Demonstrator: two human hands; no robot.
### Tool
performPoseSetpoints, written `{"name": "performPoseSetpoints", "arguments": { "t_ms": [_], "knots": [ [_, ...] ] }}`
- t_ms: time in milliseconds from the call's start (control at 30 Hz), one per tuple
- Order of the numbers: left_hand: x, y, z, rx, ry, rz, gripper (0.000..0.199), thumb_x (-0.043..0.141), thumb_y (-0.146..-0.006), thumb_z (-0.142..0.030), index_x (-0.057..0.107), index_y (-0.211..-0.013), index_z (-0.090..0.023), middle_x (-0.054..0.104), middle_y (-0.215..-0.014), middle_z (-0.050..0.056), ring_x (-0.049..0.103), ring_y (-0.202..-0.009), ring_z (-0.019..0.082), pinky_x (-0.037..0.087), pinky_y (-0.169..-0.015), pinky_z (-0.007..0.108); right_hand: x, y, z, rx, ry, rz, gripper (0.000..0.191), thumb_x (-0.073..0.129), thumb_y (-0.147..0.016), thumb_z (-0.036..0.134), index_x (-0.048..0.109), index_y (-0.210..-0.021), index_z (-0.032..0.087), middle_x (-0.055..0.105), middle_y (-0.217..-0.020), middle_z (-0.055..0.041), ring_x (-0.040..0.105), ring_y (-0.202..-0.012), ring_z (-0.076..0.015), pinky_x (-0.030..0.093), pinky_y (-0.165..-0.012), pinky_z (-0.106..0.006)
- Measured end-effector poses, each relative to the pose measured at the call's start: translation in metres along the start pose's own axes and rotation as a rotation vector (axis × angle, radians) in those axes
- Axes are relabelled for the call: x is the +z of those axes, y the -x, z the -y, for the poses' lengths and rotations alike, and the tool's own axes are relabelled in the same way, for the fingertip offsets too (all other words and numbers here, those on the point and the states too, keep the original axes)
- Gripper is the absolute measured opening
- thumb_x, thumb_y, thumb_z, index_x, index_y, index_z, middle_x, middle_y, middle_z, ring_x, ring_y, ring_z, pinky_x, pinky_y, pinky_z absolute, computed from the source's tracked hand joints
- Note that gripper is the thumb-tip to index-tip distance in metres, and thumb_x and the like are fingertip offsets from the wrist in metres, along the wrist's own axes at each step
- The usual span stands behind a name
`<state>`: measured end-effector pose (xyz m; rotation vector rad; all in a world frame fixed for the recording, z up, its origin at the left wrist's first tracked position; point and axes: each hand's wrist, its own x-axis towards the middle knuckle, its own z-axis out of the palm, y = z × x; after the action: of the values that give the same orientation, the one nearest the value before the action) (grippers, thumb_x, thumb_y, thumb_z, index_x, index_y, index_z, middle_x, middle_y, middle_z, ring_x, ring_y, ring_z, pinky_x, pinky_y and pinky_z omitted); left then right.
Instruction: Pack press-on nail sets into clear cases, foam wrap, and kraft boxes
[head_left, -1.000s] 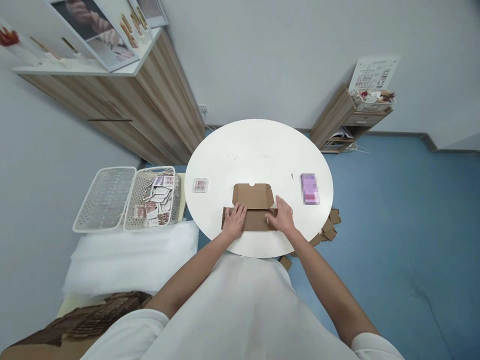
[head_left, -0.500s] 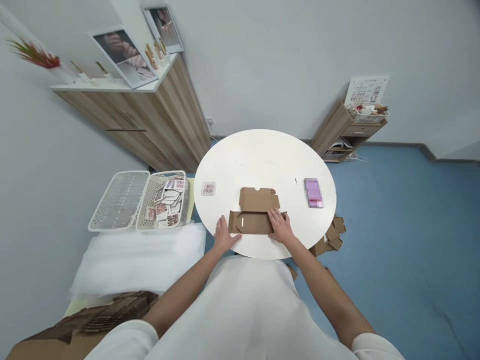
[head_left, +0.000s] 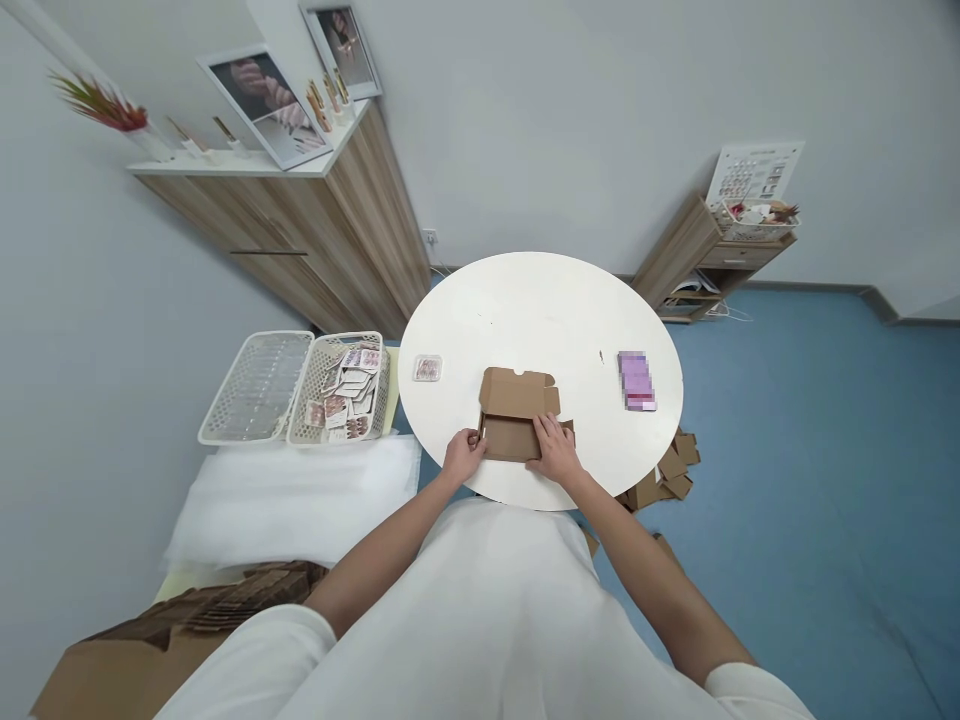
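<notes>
On round white table (head_left: 540, 300), blue floor (head_left: 810, 430) beyond: left fingers (head_left: 474, 438) pinching box (head_left: 510, 438) edge, right fingers (head_left: 551, 428) pressing it.

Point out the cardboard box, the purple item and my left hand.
Cardboard box (head_left: 517, 397), head view: far panel.
Purple item (head_left: 637, 379), head view: middle of its top.
Left hand (head_left: 463, 457), head view: back of hand.

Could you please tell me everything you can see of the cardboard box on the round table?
The cardboard box is plain brown, open and partly folded, lying near the table's front edge. Its lid panel, with small side flaps and a notch in the far edge, extends away from the person. The shallow nearer part has a raised left end, where the left hand touches it; the right hand rests on its right part, partly hiding it.
</notes>
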<state>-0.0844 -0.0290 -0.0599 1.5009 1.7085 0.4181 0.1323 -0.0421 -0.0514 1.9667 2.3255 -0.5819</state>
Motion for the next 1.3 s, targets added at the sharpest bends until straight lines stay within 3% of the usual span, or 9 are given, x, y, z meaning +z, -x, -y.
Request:
{"name": "performPoseSetpoints", "arguments": {
  "t_ms": [133,267,367,567,833,900,967,1100,1300],
  "knots": [
    [0.004,0.005,-0.007,0.039,-0.017,-0.015,0.055,0.057,-0.07,-0.047,0.048,-0.111,-0.012,0.055,-0.11,0.013,0.054,-0.098,0.021,0.043,-0.075,0.028,0.002,-0.001,0.007,0.006,-0.007,-0.007,0.094,0.065,-0.061,0.039,0.013,-0.137,0.018,0.021,-0.142,-0.0127,0.008,-0.133,-0.0267,0.02,-0.1,-0.044],
    [0.002,-0.001,-0.012,-0.022,-0.073,0.032,0.037,0.045,-0.079,-0.04,0.051,-0.105,-0.013,0.059,-0.104,0.011,0.056,-0.093,0.019,0.042,-0.075,0.028,0.004,0.0,0.005,-0.023,0.001,-0.013,0.1,0.067,-0.059,0.038,0.008,-0.138,0.018,0.018,-0.143,-0.0115,0.006,-0.133,-0.0262,0.019,-0.101,-0.044],
    [0.002,-0.007,-0.013,-0.044,-0.161,0.057,0.028,0.045,-0.079,-0.034,0.052,-0.098,-0.014,0.062,-0.098,0.01,0.058,-0.088,0.02,0.041,-0.071,0.028,0.002,0.0,0.002,-0.052,0.005,0.003,0.104,0.068,-0.058,0.04,0.005,-0.138,0.019,0.015,-0.144,-0.0118,0.004,-0.134,-0.0263,0.017,-0.101,-0.044],
    [0.005,-0.009,-0.016,-0.092,-0.251,0.061,0.022,0.044,-0.077,-0.027,0.049,-0.096,-0.015,0.062,-0.092,0.009,0.058,-0.083,0.022,0.04,-0.063,0.028,-0.01,-0.002,-0.01,-0.141,0.014,0.119,0.11,0.068,-0.054,0.048,0.002,-0.138,0.021,0.006,-0.146,-0.0134,-0.001,-0.134,-0.0282,0.016,-0.102,-0.045],
    [0.013,-0.009,-0.024,-0.089,-0.41,0.058,0.023,0.042,-0.078,-0.019,0.045,-0.1,-0.015,0.061,-0.091,0.011,0.058,-0.086,0.025,0.04,-0.067,0.032,-0.016,-0.002,-0.017,-0.15,0.044,0.139,0.107,0.067,-0.057,0.044,0.001,-0.138,0.022,0.007,-0.146,-0.0129,0.0,-0.134,-0.028,0.017,-0.101,-0.045],
    [0.014,-0.007,-0.025,-0.028,-0.346,0.038,0.033,0.042,-0.08,-0.025,0.042,-0.111,-0.014,0.06,-0.097,0.011,0.057,-0.09,0.024,0.041,-0.071,0.033,-0.017,-0.002,-0.02,-0.128,0.06,0.135,0.106,0.067,-0.057,0.043,0.001,-0.138,0.022,0.007,-0.145,-0.0134,0.0,-0.134,-0.0285,0.016,-0.101,-0.046],
    [0.014,-0.005,-0.026,0.078,-0.251,0.035,0.055,0.047,-0.079,-0.036,0.029,-0.126,-0.015,0.056,-0.108,0.012,0.055,-0.097,0.023,0.041,-0.076,0.033,-0.018,-0.002,-0.026,-0.116,0.074,0.129,0.105,0.067,-0.058,0.042,0.001,-0.138,0.021,0.008,-0.145,-0.0136,0.001,-0.134,-0.0286,0.016,-0.101,-0.046],
    [0.012,-0.008,-0.03,0.29,-0.189,0.145,0.108,0.067,-0.057,-0.051,0.004,-0.138,-0.021,0.042,-0.124,0.012,0.047,-0.109,0.026,0.039,-0.085,0.034,-0.024,-0.003,-0.041,-0.143,0.09,0.116,0.103,0.066,-0.06,0.041,0.003,-0.138,0.021,0.012,-0.145,-0.0134,0.002,-0.134,-0.0281,0.015,-0.101,-0.045],
    [0.016,-0.025,-0.04,0.278,-0.242,0.248,0.117,0.075,-0.047,-0.046,0.006,-0.139,-0.024,0.043,-0.119,0.012,0.045,-0.11,0.029,0.038,-0.088,0.037,-0.032,0.0,-0.055,-0.184,0.063,0.091,0.104,0.066,-0.06,0.048,0.003,-0.139,0.021,0.011,-0.145,-0.0122,0.001,-0.134,-0.028,0.013,-0.103,-0.047]
  ]
}}
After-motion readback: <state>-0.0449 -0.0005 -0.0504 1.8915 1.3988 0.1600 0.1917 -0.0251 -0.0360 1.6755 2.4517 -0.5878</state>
